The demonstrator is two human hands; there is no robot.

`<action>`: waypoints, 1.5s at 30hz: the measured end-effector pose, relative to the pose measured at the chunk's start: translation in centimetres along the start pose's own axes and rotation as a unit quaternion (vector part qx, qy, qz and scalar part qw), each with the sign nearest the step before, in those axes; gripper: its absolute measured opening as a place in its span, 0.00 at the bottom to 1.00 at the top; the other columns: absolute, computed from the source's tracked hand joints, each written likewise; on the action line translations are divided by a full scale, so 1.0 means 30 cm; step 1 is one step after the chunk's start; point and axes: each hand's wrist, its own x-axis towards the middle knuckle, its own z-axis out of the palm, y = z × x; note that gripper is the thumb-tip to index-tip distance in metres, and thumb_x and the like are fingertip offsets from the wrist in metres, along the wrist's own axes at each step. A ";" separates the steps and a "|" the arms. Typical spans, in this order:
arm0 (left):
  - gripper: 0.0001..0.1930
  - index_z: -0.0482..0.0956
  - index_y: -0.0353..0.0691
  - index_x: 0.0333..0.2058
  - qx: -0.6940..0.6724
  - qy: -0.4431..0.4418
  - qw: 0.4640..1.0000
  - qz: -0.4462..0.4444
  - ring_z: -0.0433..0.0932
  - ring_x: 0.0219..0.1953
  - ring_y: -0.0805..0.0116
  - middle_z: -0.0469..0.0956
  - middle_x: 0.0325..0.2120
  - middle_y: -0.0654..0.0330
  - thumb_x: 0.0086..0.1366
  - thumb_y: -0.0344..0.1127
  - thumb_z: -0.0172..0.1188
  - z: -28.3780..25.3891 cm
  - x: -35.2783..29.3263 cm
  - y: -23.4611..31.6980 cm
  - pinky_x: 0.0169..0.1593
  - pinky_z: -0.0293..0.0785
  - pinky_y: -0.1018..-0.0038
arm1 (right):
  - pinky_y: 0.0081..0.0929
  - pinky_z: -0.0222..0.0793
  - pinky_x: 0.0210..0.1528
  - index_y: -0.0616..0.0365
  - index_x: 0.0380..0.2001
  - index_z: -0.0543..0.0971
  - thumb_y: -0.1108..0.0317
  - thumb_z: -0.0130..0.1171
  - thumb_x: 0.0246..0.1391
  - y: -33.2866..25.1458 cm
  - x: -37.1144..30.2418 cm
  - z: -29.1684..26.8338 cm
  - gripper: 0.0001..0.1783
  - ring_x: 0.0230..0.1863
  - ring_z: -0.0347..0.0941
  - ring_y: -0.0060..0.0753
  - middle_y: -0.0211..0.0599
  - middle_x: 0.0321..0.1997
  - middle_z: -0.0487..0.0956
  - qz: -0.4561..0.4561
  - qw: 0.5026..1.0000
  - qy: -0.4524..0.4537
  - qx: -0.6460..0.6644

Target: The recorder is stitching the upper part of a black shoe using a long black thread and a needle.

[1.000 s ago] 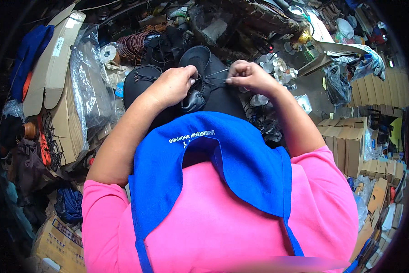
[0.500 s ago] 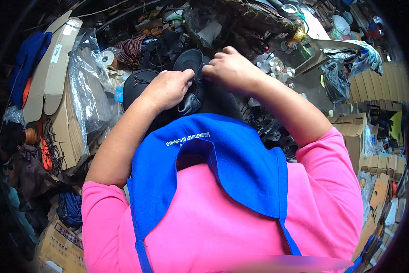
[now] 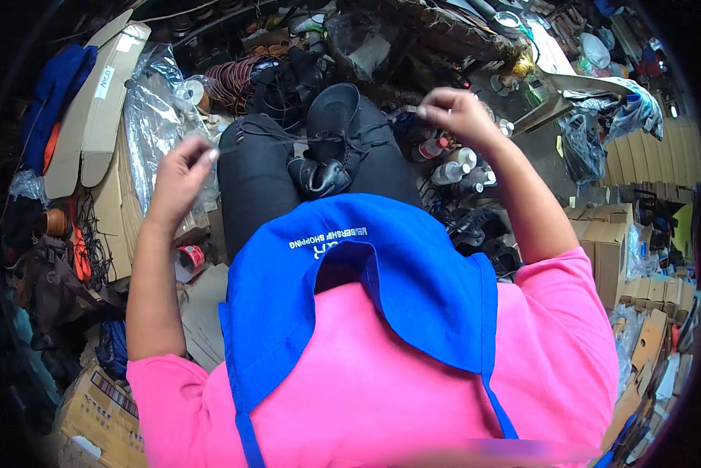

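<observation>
A black shoe with an oval upper end and a glossy leather part [image 3: 336, 129] rests on the person's lap, over the black trousers [image 3: 253, 175]; its oval end points to 12 o'clock and the glossy part lies toward 6 o'clock. A thin dark thread [image 3: 375, 125] runs out from the shoe on both sides, toward both hands.

The bare left hand [image 3: 180, 183] is raised between 8 and 9 o'clock from the shoe, well apart from it; its grip is pinched on the thread between thumb and forefinger, the contact itself blurred. The bare right hand [image 3: 461, 117] is near 3 o'clock, also apart from the shoe, its grip pinched on the other end, with the fingertips pointing toward 9 o'clock.

At 6 o'clock from the right hand stands a cluster of clear plastic bottles [image 3: 453, 168]. Near 10 o'clock from the shoe lies a coil of reddish-brown cord [image 3: 232, 78], with a white round spool [image 3: 194, 92] just beside it. A long folded brown cardboard sheet [image 3: 93, 129] leans near 9 o'clock, and a bright blue cloth apron [image 3: 424, 288] covers the person's front at 6 o'clock.
</observation>
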 end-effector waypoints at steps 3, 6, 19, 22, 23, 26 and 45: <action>0.06 0.77 0.36 0.30 -0.187 0.024 0.981 0.053 0.71 0.31 0.81 0.76 0.26 0.67 0.58 0.31 0.61 0.031 0.048 0.188 0.39 0.67 0.83 | 0.19 0.68 0.38 0.59 0.32 0.79 0.59 0.65 0.49 -0.107 0.052 0.047 0.14 0.32 0.72 0.18 0.28 0.29 0.78 -0.058 0.947 0.052 0.311; 0.06 0.77 0.36 0.33 -0.390 -0.053 0.893 0.218 0.76 0.32 0.72 0.77 0.29 0.62 0.61 0.33 0.59 0.187 0.080 0.323 0.40 0.71 0.77 | 0.19 0.67 0.39 0.58 0.36 0.76 0.58 0.56 0.58 -0.263 0.091 0.193 0.14 0.32 0.71 0.18 0.29 0.30 0.77 -0.114 0.873 -0.011 0.475; 0.06 0.77 0.33 0.32 0.342 0.153 0.919 0.119 0.74 0.28 0.65 0.74 0.26 0.56 0.55 0.27 0.61 -0.392 -0.128 0.070 0.34 0.70 0.73 | 0.18 0.68 0.35 0.51 0.52 0.74 0.69 0.54 0.58 0.049 -0.138 0.026 0.17 0.33 0.70 0.14 0.24 0.37 0.77 -0.102 0.993 0.012 0.056; 0.05 0.77 0.32 0.32 0.441 0.193 0.869 0.117 0.75 0.29 0.66 0.74 0.26 0.56 0.56 0.26 0.60 -0.487 -0.209 0.112 0.35 0.69 0.75 | 0.23 0.69 0.36 0.49 0.51 0.75 0.68 0.58 0.54 -0.044 -0.140 0.019 0.19 0.32 0.74 0.24 0.37 0.33 0.79 -0.056 0.997 -0.017 -0.041; 0.05 0.77 0.32 0.32 0.436 0.178 0.877 0.095 0.75 0.29 0.66 0.74 0.26 0.56 0.56 0.26 0.60 -0.488 -0.222 0.117 0.35 0.69 0.76 | 0.27 0.70 0.39 0.49 0.49 0.76 0.66 0.58 0.54 -0.056 -0.132 0.025 0.18 0.35 0.75 0.31 0.40 0.35 0.79 -0.104 0.988 -0.003 -0.112; 0.08 0.79 0.34 0.35 0.358 0.153 0.920 0.038 0.73 0.28 0.67 0.73 0.25 0.57 0.55 0.26 0.61 -0.386 -0.207 0.097 0.34 0.68 0.76 | 0.30 0.70 0.40 0.50 0.48 0.77 0.64 0.59 0.53 -0.063 -0.099 0.064 0.17 0.37 0.76 0.38 0.44 0.37 0.79 -0.156 0.969 0.015 -0.191; 0.14 0.66 0.35 0.23 -0.132 -0.254 0.958 0.000 0.61 0.26 0.79 0.61 0.19 0.67 0.62 0.39 0.53 0.197 0.034 0.197 0.30 0.59 0.77 | 0.36 0.70 0.37 0.57 0.40 0.76 0.51 0.63 0.45 -0.139 0.089 0.265 0.24 0.33 0.77 0.47 0.47 0.27 0.78 -0.015 0.995 0.063 -0.075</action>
